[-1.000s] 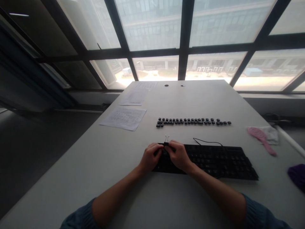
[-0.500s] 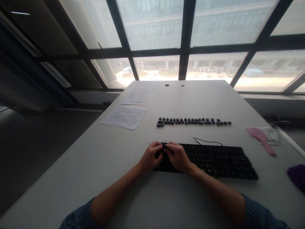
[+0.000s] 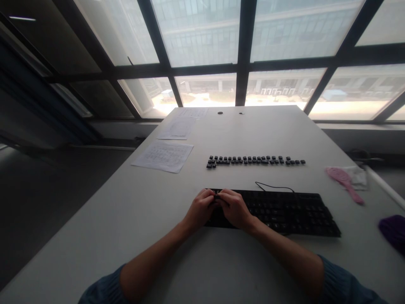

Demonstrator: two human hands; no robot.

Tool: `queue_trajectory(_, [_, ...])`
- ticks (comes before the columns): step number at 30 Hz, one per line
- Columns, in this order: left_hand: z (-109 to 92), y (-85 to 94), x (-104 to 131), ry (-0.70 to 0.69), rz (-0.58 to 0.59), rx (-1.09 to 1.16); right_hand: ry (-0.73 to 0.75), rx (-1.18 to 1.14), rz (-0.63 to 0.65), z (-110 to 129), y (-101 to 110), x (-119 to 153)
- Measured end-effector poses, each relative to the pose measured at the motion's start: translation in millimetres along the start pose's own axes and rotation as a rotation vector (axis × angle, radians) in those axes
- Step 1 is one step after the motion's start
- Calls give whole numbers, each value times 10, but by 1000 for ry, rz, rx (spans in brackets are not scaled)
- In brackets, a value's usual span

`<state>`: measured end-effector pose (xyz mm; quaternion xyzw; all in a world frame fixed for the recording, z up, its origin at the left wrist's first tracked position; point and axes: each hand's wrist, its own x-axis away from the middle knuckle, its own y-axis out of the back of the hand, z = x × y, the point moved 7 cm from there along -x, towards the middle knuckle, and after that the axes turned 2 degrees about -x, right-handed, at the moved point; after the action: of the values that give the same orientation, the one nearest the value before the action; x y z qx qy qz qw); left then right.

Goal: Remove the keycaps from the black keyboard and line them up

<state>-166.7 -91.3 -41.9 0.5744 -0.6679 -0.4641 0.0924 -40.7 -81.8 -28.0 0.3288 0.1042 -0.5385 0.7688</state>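
Observation:
My left hand (image 3: 200, 207) is closed, its thumb and fingertips pinched at the upper left end of a black keyboard (image 3: 294, 213). Directly beside it, my right hand (image 3: 234, 206) is closed the same way, and the fingertips of both nearly meet. Between them is a small dark piece with thin wires, which looks like a keycap puller (image 3: 217, 194), mostly covered by the fingers. Whether a key is caught in it I cannot tell. Both hands hide the keyboard's left part. Beyond the keyboard, loose black keycaps (image 3: 249, 160) lie in rows on the white table.
Written paper sheets (image 3: 163, 156) lie at the left. The keyboard's cable (image 3: 275, 186) loops behind it. At the right are a pink hairbrush (image 3: 344, 181) on a whitish packet (image 3: 359, 177) and a purple cloth item (image 3: 394, 232). Windows (image 3: 205, 88) stand behind the table (image 3: 253, 135).
The fingertips have dropped slightly toward the keyboard, and the wire prongs that stuck up between them show less. The whole view has shifted a little; the keycap rows look the same.

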Motion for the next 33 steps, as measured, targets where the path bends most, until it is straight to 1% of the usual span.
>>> queue_trajectory(7, [-2,-38,13,-12,46,-21,-8,-14,10,0,-4,-8])
queue_trajectory(14, [5,-52,19,-12,55,-11,-1,-18,0,5,8,-7])
queue_trajectory(19, [-2,-34,27,19,34,15,12,-24,-3,17,12,-6])
queue_trajectory(25, [-35,-8,9,63,10,85,-60,-4,-36,7,41,-37])
queue_trajectory(29, [-20,7,6,70,-7,100,-76,2,-42,2,40,-45])
queue_trajectory(33, [32,32,21,100,-37,94,-120,28,-113,-68,79,-33])
